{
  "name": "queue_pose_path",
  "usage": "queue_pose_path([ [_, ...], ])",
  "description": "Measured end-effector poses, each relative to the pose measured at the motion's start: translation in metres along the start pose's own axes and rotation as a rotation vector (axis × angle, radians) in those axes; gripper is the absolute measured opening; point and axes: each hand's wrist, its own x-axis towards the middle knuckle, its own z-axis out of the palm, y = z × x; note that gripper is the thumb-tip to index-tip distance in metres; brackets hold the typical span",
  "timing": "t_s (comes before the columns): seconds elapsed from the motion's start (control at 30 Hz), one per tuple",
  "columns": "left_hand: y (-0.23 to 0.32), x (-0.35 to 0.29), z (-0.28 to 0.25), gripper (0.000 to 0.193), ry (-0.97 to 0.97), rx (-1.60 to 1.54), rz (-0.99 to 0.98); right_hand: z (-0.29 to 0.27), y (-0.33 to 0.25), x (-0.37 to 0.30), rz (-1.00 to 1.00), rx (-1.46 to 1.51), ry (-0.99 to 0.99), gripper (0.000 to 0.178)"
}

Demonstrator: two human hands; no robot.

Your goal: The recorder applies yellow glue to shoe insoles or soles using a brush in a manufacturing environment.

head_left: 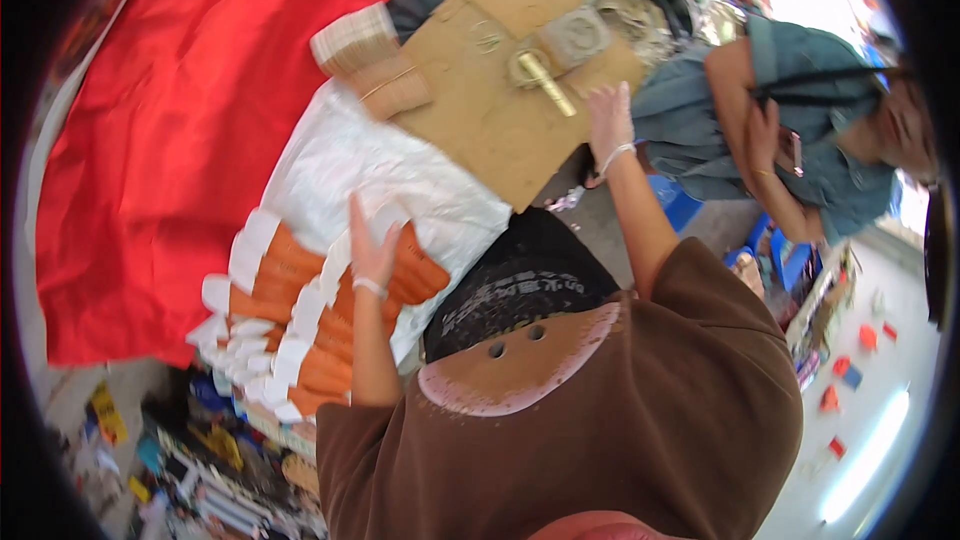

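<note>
Crowded work spot under strong daylight, washed out white at the upper right. Large red cloth (190, 120) spread over the left side, pale grey floor (880, 440) at the lower right scattered with small red pieces (868, 337), a low blue stool (672, 202) near the middle. Clutter of coloured packets (200, 460) along the lower left, another person in a grey-blue shirt (800, 130) bent over at the upper right.
</note>
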Motion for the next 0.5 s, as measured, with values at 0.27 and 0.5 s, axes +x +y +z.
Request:
queue_pose_path([
  [0.27,-0.054,0.002,0.011,0.078,0.003,-0.118,0.05,0.043,-0.046,-0.037,0.437,0.477,-0.837,0.069],
  [0.5,-0.022,0.019,0.023,0.078,0.221,0.06,-0.055,0.096,-0.028,-0.075,0.552,-0.021,-0.666,0.064],
])
